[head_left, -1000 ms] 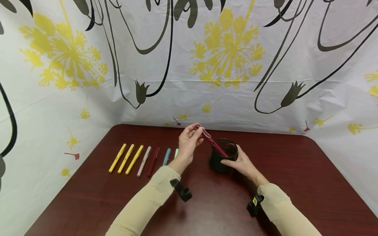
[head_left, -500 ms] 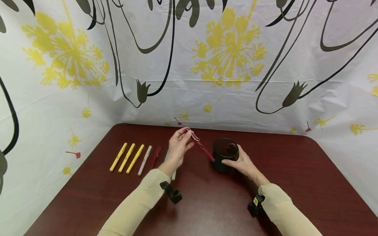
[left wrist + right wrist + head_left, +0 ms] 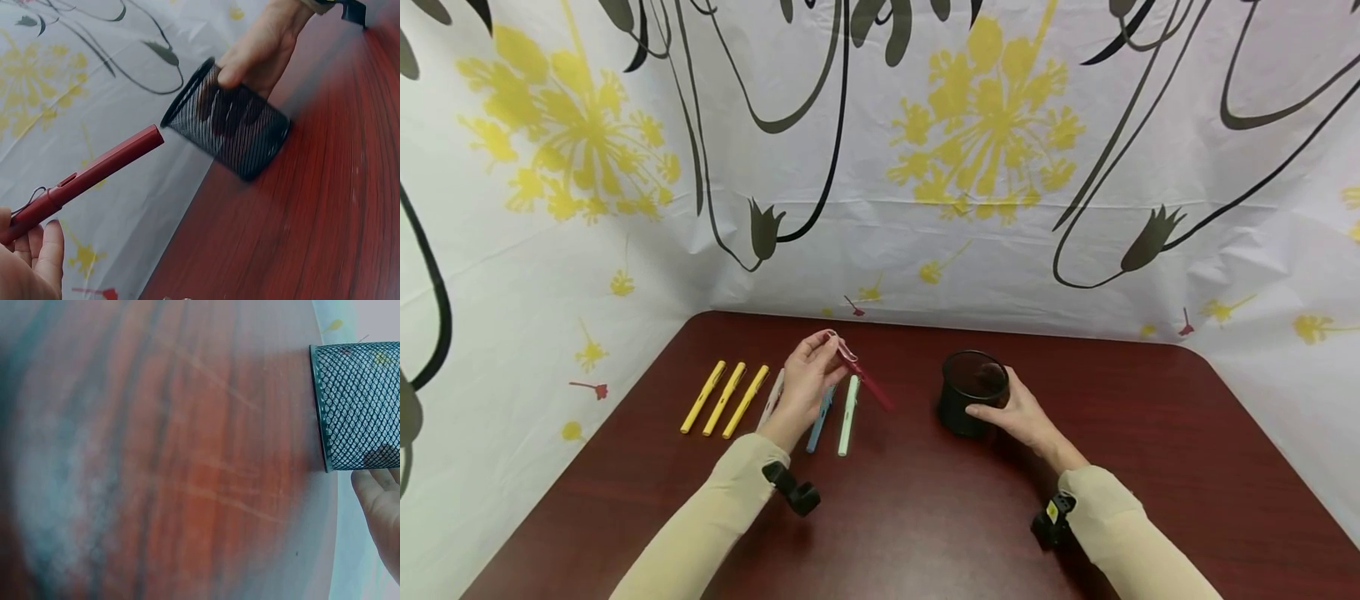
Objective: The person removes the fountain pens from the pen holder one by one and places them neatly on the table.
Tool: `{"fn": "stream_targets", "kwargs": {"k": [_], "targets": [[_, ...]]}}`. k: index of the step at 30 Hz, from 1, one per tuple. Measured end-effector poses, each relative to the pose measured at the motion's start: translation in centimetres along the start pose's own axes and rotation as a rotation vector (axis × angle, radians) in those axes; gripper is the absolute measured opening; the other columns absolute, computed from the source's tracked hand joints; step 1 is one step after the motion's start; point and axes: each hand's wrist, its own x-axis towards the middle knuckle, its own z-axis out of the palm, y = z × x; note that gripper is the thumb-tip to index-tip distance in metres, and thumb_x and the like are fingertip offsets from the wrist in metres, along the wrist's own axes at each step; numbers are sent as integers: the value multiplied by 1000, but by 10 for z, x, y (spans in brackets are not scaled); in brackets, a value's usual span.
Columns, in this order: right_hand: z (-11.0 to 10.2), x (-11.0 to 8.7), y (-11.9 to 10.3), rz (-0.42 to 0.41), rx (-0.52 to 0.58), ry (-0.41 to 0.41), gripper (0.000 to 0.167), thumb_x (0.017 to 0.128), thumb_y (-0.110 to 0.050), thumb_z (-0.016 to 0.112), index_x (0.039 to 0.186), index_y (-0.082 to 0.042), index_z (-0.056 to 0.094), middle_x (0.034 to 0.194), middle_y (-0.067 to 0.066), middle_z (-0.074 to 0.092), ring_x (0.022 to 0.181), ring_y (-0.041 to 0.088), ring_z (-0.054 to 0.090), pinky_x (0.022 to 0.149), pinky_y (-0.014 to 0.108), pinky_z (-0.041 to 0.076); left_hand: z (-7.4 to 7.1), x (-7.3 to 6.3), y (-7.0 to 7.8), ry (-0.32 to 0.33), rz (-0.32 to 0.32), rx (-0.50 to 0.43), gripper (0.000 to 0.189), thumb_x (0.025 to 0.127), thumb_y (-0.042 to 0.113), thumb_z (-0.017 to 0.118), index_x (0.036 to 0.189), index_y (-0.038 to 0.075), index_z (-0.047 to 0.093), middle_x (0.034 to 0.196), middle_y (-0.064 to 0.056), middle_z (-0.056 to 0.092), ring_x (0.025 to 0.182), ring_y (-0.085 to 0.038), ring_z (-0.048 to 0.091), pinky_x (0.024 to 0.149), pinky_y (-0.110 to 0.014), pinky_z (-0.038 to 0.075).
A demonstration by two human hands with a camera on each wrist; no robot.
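My left hand (image 3: 808, 379) pinches a red pen (image 3: 874, 388) near its clip end, and the pen's other end slants down to the right over the table. In the left wrist view this pen (image 3: 106, 164) points toward a black mesh pen holder (image 3: 244, 134), apart from its rim. My right hand (image 3: 1022, 421) grips the side of the pen holder (image 3: 958, 408), which stands upright on the table, thumb at the front. The right wrist view shows the holder's mesh wall (image 3: 356, 406) with fingers (image 3: 382, 500) against it. No pen shows above the holder's rim.
Left of the holder lies a row of pens: three yellow, the middle one a yellow pen (image 3: 724, 398), a partly covered grey pen (image 3: 771, 402), a blue pen (image 3: 821, 421) and a mint pen (image 3: 848, 417). A patterned cloth (image 3: 880, 167) hangs behind the dark red table (image 3: 925, 517).
My left hand has moved left with the red pen, whose tip was over the holder and is now well away from it. The right hand and holder have stayed put.
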Motion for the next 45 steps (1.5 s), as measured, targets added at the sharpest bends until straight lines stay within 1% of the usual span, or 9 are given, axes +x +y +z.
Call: {"fn": "stream_targets", "kwargs": {"k": [10, 15, 23, 27, 31, 35, 38, 42, 45], "targets": [[2, 1, 1, -1, 16, 0, 77, 80, -23, 76, 140, -7, 31, 134, 17, 44, 125, 35, 42, 100, 57, 33, -39, 4, 7, 45, -23, 56, 30, 97, 15, 53, 125, 6, 48, 98, 5, 60, 82, -5, 62, 75, -25, 55], [2, 1, 1, -9, 11, 6, 77, 79, -22, 77, 140, -7, 32, 134, 17, 44, 125, 35, 42, 100, 56, 33, -55, 4, 11, 67, -34, 77, 27, 98, 15, 52, 123, 8, 48, 100, 4, 58, 81, -3, 61, 74, -24, 54], [1, 1, 1, -3, -1, 12, 78, 79, -23, 77, 140, -7, 32, 133, 17, 46, 124, 35, 43, 100, 55, 33, -75, 2, 13, 73, -55, 77, 25, 98, 16, 50, 122, 11, 47, 120, -5, 50, 90, -4, 61, 76, -23, 54], [1, 1, 1, -4, -10, 11, 78, 79, -23, 77, 140, -7, 32, 133, 17, 47, 124, 34, 43, 99, 55, 34, -80, 1, 13, 74, -55, 53, 19, 98, 16, 51, 117, 13, 48, 106, 5, 57, 87, -2, 61, 75, -22, 53], [1, 0, 1, -5, -11, 10, 78, 79, -23, 77, 140, -7, 32, 133, 18, 47, 123, 35, 44, 99, 56, 34, -84, -1, 13, 78, -55, 99, 29, 98, 17, 51, 125, 8, 47, 94, 12, 60, 86, 0, 60, 75, -21, 53], [2, 0, 1, -2, -15, 11, 78, 79, -24, 77, 140, -7, 32, 133, 18, 47, 124, 35, 43, 99, 57, 34, -90, -1, 16, 77, -63, 140, 41, 98, 18, 51, 135, 3, 42, 96, 12, 59, 85, 1, 62, 75, -20, 53], [2, 0, 1, -1, -17, 11, 78, 79, -24, 77, 140, -7, 32, 133, 18, 47, 125, 35, 42, 99, 58, 33, -95, -1, 18, 74, -78, 163, 43, 98, 19, 50, 137, 3, 40, 100, 10, 57, 84, 2, 62, 75, -20, 53], [2, 0, 0, -2, -15, 10, 78, 79, -23, 77, 140, -7, 32, 134, 18, 47, 125, 35, 42, 99, 57, 34, -103, 0, 22, 73, -93, 206, 43, 98, 21, 50, 137, 5, 41, 99, 12, 57, 88, 1, 60, 74, -19, 53], [1, 1, 1, -4, -17, 10, 78, 79, -23, 77, 140, -7, 31, 134, 18, 46, 124, 35, 43, 99, 57, 34, -110, 1, 26, 69, -96, 195, 38, 98, 21, 51, 132, 7, 43, 95, 15, 59, 90, -1, 59, 74, -19, 53]]}}
